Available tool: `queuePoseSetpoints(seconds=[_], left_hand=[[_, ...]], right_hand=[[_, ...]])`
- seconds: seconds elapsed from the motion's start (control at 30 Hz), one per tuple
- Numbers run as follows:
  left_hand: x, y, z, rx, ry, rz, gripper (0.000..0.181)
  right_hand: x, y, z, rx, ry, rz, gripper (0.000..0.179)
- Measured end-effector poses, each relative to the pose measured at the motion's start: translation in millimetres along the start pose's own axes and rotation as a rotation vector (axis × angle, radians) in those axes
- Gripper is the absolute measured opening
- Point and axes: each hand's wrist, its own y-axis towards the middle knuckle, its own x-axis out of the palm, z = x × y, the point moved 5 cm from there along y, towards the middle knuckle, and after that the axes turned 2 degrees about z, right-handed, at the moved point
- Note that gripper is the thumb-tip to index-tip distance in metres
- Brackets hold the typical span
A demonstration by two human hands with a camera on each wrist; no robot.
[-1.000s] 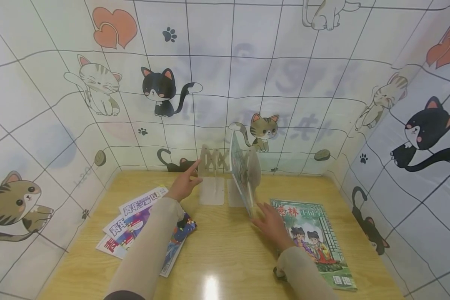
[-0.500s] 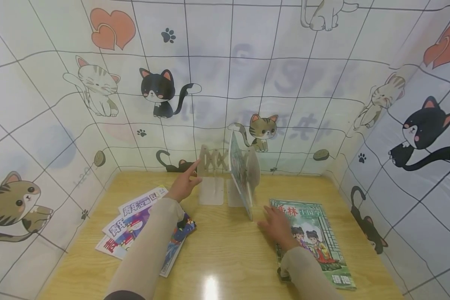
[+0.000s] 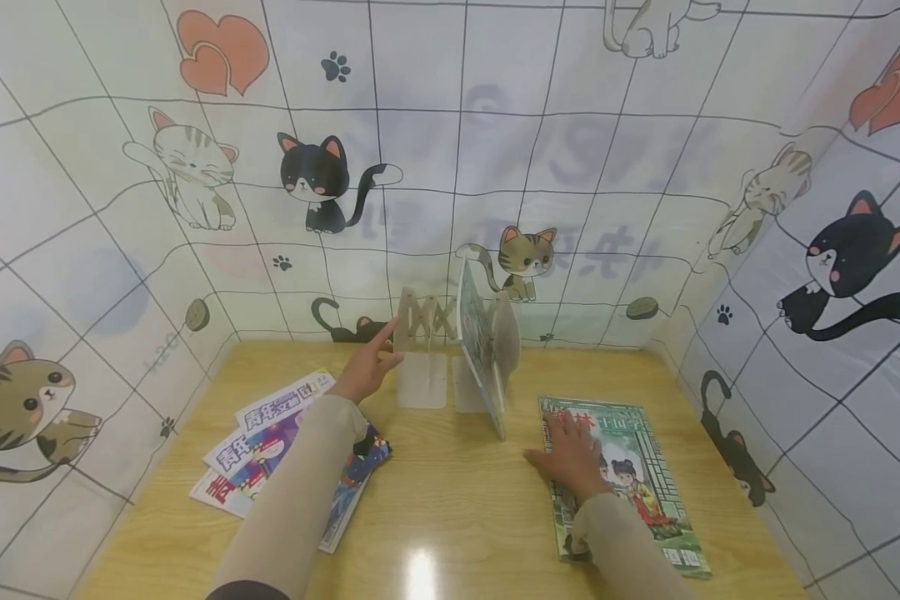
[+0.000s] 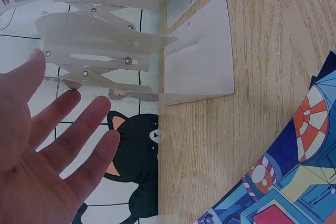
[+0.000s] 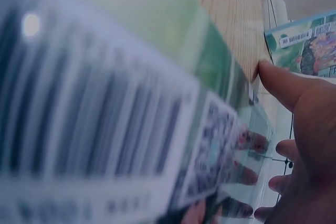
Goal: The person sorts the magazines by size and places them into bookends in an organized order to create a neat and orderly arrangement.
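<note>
lying at right on the table (image 3: 450, 500), the green magazine (image 3: 637, 492) looks light, floppy and slick; best pinched at its left edge. the right hand (image 3: 570, 457) hovers over it, fingers wide; the left hand (image 3: 363, 367), fingers parted, is by the bookend (image 3: 422, 381).

place: desk nook — wood-grain tabletop (image 3: 457, 500) | 3 cat-print walls (image 3: 420, 158)

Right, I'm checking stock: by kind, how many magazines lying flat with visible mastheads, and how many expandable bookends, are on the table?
Fanned magazines: 3
Green magazine: 1
Expandable bookend: 1
Total: 5
</note>
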Motion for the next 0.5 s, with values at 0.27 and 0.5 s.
queuePoseSetpoints(seconds=[0.27, 0.5], left_hand=[[1.0, 0.8, -2.8, 0.007, 0.007, 0.003, 0.067], [1.6, 1.5, -2.6, 0.005, 0.0, 0.006, 0.069]], right_hand=[[-8.1, -7.1, 12.7, 0.085, -0.032, -0.055, 0.111], [-14.6, -14.1, 13.2, 0.124, -0.024, -0.09, 0.114]])
